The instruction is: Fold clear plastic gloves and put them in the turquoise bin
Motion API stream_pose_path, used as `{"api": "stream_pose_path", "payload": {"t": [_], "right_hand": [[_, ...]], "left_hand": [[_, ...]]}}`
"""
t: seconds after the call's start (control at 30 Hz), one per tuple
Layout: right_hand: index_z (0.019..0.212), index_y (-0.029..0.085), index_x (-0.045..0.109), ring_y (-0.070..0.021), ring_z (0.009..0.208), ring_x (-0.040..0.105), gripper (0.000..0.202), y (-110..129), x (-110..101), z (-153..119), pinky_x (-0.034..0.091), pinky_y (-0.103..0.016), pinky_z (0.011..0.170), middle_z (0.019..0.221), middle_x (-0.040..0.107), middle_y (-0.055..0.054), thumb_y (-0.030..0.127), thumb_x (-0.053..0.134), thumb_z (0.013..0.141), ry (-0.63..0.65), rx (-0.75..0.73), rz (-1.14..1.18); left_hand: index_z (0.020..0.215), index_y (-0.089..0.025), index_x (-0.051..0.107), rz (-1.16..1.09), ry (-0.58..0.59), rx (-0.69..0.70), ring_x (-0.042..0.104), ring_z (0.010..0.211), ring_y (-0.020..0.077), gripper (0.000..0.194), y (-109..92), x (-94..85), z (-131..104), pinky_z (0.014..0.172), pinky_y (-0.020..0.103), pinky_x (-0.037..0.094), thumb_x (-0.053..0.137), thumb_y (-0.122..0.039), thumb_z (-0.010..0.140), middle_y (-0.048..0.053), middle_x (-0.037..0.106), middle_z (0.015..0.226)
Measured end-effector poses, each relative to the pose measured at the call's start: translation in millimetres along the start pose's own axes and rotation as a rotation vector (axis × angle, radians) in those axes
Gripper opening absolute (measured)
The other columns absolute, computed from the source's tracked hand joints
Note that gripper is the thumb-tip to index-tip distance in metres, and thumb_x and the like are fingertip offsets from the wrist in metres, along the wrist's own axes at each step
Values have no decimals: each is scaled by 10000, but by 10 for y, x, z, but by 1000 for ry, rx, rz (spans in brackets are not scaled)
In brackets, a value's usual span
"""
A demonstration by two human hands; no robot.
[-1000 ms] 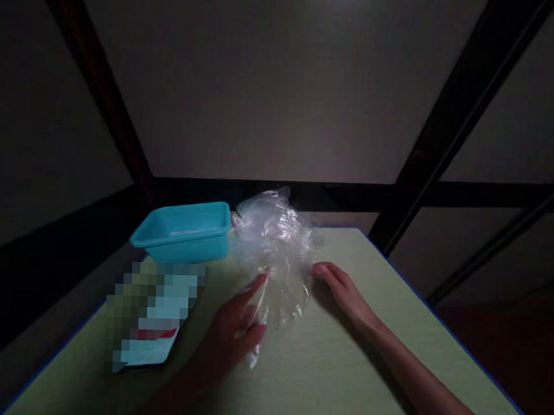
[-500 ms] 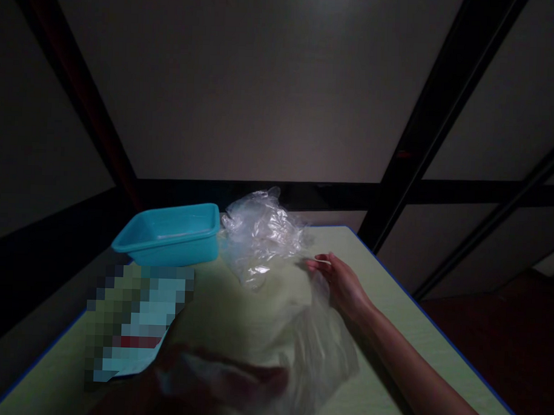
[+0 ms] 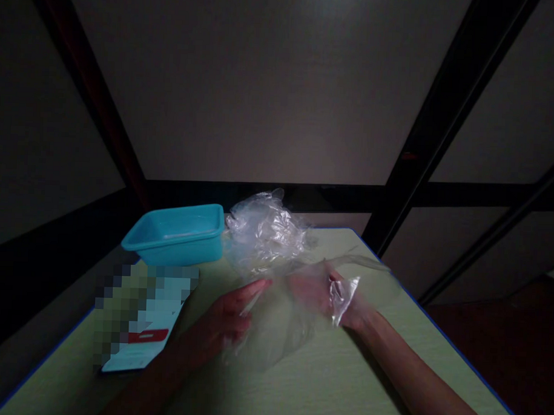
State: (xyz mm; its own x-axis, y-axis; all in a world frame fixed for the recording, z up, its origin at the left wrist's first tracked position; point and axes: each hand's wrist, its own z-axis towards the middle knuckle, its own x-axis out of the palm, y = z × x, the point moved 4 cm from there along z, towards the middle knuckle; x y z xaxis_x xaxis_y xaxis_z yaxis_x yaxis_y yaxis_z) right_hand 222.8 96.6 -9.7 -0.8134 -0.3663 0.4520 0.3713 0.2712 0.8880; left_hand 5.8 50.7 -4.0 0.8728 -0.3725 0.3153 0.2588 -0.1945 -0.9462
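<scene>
A thin, see-through plastic film stretches between my two hands above the table; whether it is a bag or a glove I cannot tell. My left hand pinches its left edge, index finger pointing toward the middle. My right hand lies behind or within the film, smeared by motion, so its fingers do not show clearly. A shiny fold of film crosses near the right wrist. Just beyond the hands sits a crumpled heap of clear plastic.
A turquoise plastic basin stands at the table's back left. In front of it lies a flat device with a lit screen, partly pixelated. The pale table has a blue edge, and a panelled wall rises behind it.
My left hand has moved up and forward from the near edge toward my right hand. The film, which hung toward me from my right hand, now spreads over it. The view has shifted slightly.
</scene>
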Motion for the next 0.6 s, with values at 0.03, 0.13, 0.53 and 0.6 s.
{"api": "stream_pose_path", "payload": {"t": [0.03,0.13,0.53,0.6], "right_hand": [[874,152,653,-220,890,656,414,-15,3,2,442,-382,895,888,708,-93,519,465,841,5,25,4],[923,140,645,-207,911,652,459,-29,47,-2,430,-360,911,951,704,-101,551,459,838,40,89,116],[1298,86,388,-281,1032,605,818,6,120,-27,215,-453,1033,938,704,-162,731,298,802,148,114,30],[1322,97,364,-283,1058,589,796,10,116,-34,203,-458,1033,965,699,-167,710,300,819,154,89,-33]], "left_hand": [[1204,-229,592,67,8,-7,463,506,94,615,9,0,33,464,207,336,675,-181,596,74,683,1000],[1293,-176,501,204,-35,-23,383,451,82,714,45,-7,92,448,196,280,638,-175,592,-7,632,609],[1265,-152,529,93,-323,40,440,494,97,692,55,-40,45,483,201,328,673,-178,589,-27,626,613],[1162,-184,617,-20,-364,30,526,580,108,588,38,-49,37,499,187,368,699,-129,583,20,692,857]]}}
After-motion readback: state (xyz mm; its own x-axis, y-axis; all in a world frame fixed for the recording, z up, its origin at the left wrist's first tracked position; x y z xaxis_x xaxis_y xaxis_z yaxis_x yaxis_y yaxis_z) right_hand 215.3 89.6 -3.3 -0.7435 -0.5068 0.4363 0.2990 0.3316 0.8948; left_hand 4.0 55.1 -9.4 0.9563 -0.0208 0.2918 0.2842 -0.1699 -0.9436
